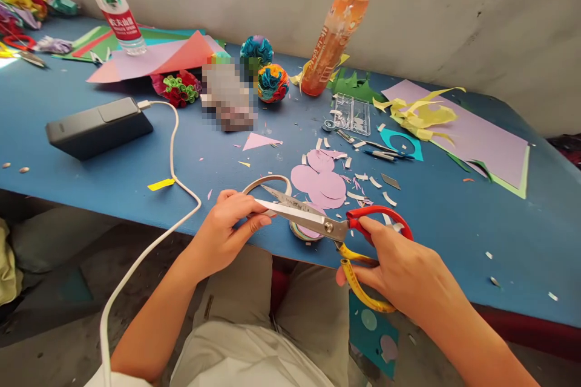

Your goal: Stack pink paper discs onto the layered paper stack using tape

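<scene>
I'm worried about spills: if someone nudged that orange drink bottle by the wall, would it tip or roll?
The orange drink bottle stands tall and narrow on a small base, so a nudge near the top would probably tip it. It looks mostly full, which likely steadies it somewhat. Its white cap seems to be on, so little should spill. On its side, the round body would likely roll across the blue table.

The scissors (318, 224) had long steel blades, parted in a narrow V and pointing left, with one red handle loop above and one yellow loop below. They were held level over the near edge of the blue tabletop (454, 217). Between the blades sat a pale paper strip (267, 182), curling up and back in a loop (white or very light pink, hard to tell). Just under the pivot lay a small stack of lilac paper discs (308, 233), partly hidden by the blades.
</scene>
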A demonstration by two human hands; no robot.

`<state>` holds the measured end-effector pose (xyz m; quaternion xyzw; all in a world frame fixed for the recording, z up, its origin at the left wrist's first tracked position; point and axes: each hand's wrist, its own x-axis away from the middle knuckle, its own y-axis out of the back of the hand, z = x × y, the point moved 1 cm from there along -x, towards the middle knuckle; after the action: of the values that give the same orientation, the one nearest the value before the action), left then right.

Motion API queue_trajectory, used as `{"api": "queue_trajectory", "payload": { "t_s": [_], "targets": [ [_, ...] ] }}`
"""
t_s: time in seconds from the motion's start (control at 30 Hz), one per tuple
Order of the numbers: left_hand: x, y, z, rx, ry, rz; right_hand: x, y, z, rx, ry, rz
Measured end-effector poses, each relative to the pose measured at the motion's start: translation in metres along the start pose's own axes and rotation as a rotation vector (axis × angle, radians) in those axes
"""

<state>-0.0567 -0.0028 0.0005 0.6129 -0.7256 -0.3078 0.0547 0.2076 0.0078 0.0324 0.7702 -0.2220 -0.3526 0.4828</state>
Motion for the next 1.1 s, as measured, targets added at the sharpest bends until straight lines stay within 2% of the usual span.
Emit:
{"api": "queue_trajectory", "payload": {
  "t_s": [0.23,0.53,0.67,0.83,0.93,1.03,1.1],
  "targets": [
    [0.000,-0.001,0.000,0.013,-0.013,-0.021,0.007,0.001,0.003,0.007,-0.003,-0.012],
    [0.002,-0.004,0.000,-0.041,-0.025,-0.053,0.016,-0.004,0.000,-0.039,-0.030,0.039],
    [0.003,-0.008,-0.002,-0.145,-0.070,-0.129,0.018,-0.005,-0.002,0.012,-0.060,-0.021],
    [0.003,-0.014,-0.004,-0.368,-0.049,-0.219,0.026,-0.001,-0.009,0.074,-0.094,-0.013],
    [0.002,-0.016,-0.007,-0.435,-0.052,-0.368,0.030,0.004,-0.012,0.082,-0.130,-0.039],
    [0.001,-0.018,-0.017,-0.449,-0.165,-0.497,0.031,0.011,-0.011,0.064,-0.127,-0.059],
    [0.000,-0.019,-0.026,-0.492,-0.269,-0.458,0.031,0.015,-0.010,0.055,-0.102,-0.066]
  ]
}}
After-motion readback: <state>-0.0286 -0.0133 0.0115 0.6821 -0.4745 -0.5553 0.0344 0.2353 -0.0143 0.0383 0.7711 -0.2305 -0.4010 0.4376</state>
